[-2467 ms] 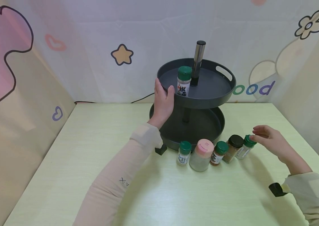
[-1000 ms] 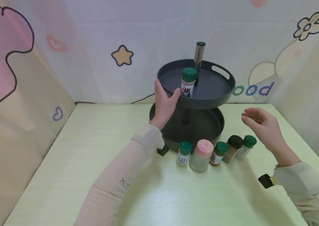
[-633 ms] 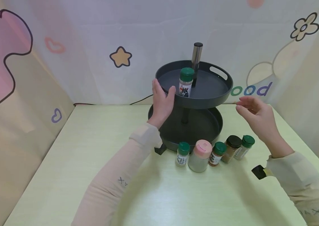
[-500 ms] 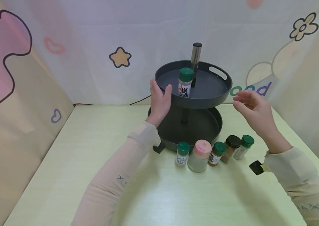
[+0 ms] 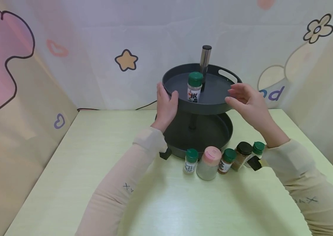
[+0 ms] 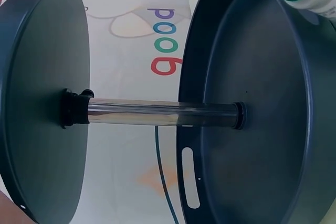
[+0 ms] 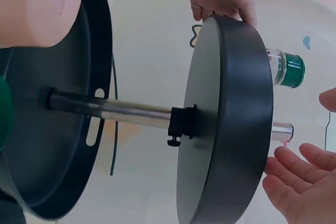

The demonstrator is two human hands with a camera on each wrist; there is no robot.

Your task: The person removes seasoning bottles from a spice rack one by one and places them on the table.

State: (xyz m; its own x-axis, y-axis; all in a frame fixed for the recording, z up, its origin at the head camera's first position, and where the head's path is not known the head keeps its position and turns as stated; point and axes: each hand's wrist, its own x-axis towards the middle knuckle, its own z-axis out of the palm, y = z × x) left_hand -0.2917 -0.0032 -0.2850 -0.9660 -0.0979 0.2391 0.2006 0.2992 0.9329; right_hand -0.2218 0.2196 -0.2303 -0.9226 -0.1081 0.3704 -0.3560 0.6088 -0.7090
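A dark two-tier round rack stands at the back of the table. Its upper tray point(image 5: 210, 106) carries a seasoning bottle point(image 5: 194, 87) with a green cap, upright near the front left. My left hand point(image 5: 166, 106) rests on this tray's left wall, fingers straight along the outside and thumb at the front. At the right rim is my right hand point(image 5: 249, 101), its fingers loosely bent and nothing held. The right wrist view shows its fingertips point(image 7: 273, 166) right at the tray's edge. Below, the lower tray point(image 5: 199, 137) has a bare floor.
In front of the rack stand a small green-capped bottle point(image 5: 190, 164), a pink-lidded jar point(image 5: 208, 165), another green-capped bottle point(image 5: 226, 162) and a black-capped jar point(image 5: 241, 157). A further green-capped bottle point(image 5: 258, 147) is partly behind my right sleeve. A metal pole point(image 5: 205, 60) rises through the trays.
My right hand has left the far-right bottle, rising and moving left to the upper tray's rim. The upper tray has turned a little, shifting its bottle rightward; my left hand stays on the rim.
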